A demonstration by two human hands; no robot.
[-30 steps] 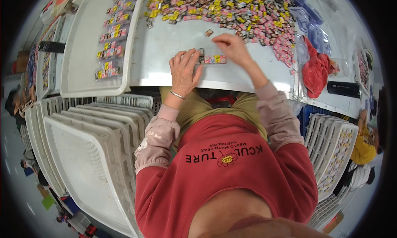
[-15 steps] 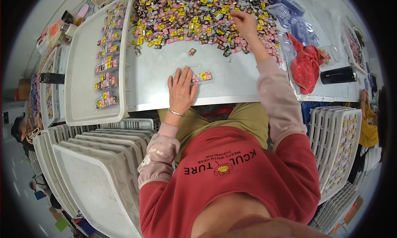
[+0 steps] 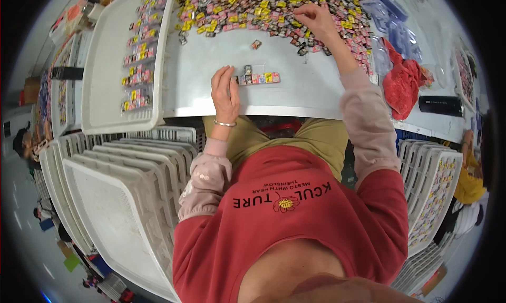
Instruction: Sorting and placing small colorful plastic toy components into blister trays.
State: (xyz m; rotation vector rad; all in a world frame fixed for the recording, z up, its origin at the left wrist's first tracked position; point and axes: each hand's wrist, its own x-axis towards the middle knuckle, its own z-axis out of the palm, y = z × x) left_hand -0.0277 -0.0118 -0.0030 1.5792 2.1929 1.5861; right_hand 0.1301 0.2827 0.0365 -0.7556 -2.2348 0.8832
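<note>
On the white tabletop lies a small clear plastic tray (image 3: 258, 69) holding a row of small coloured square pieces (image 3: 268, 78), with a dark piece in the row behind. My left hand (image 3: 225, 95) is at the tray's left end, turned on its side, its fingers stretched and slightly bent. It seems to touch the tray's edge, and nothing shows in its grasp. Over the far pile of small pink, yellow and black pieces (image 3: 247, 16) is my right hand (image 3: 320, 25), thumb and fingertips pinched together. What the pinch holds is too small to see. One loose piece (image 3: 256, 44) lies between pile and tray.
At left, a large white crate tray (image 3: 108, 60) carries a column of filled clear packs (image 3: 138, 76). White trays (image 3: 113, 208) stand stacked below it. A red cloth (image 3: 401, 87), a black cylinder (image 3: 441, 106) and clear plastic shells (image 3: 392, 31) lie at right.
My left hand has gone from lying flat to standing on its side, uncovering more pieces in the tray. My right hand stays over the pile, its fingers pinched. The whole view has shifted slightly.
</note>
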